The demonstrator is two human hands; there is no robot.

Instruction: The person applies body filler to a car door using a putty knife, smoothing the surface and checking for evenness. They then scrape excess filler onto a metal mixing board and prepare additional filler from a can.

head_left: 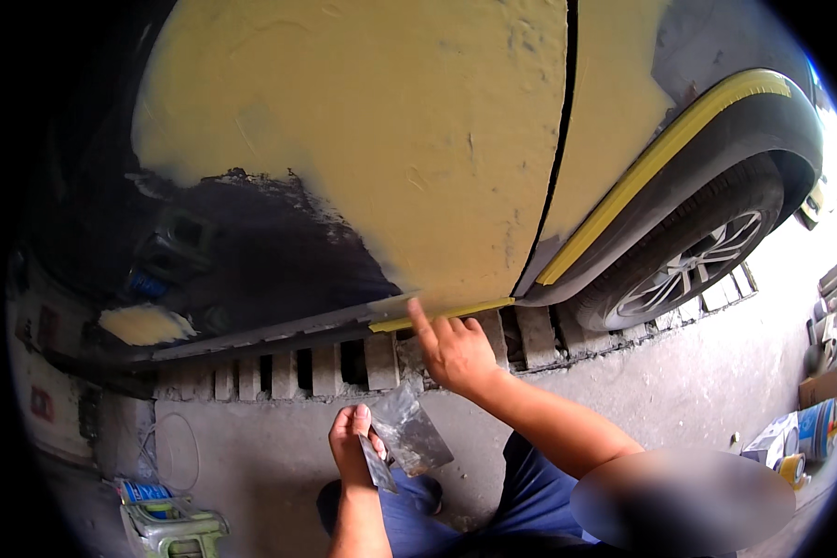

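A dark car door (pixel 363 112) stands before me, largely coated in tan body filler with dark paint bare at the lower left. My right hand (pixel 458 352) reaches to the door's lower edge. Its index finger is stretched out, the tip at the filler's bottom edge near a strip of yellow masking tape (pixel 446 314); the other fingers are bent, and nothing shows in them. Lower and to the left, my left hand (pixel 351 433) is closed on putty spreaders: a wide grey, smeared blade (pixel 417 435) and a narrower blade (pixel 378 465).
More yellow tape (pixel 660 167) lines the wheel arch above the tyre (pixel 684 237). A slatted floor grate (pixel 325 370) runs below the car. At lower left is a pale green stool (pixel 172 525) beside a blue can; cans (pixel 817 428) and boxes stand at far right.
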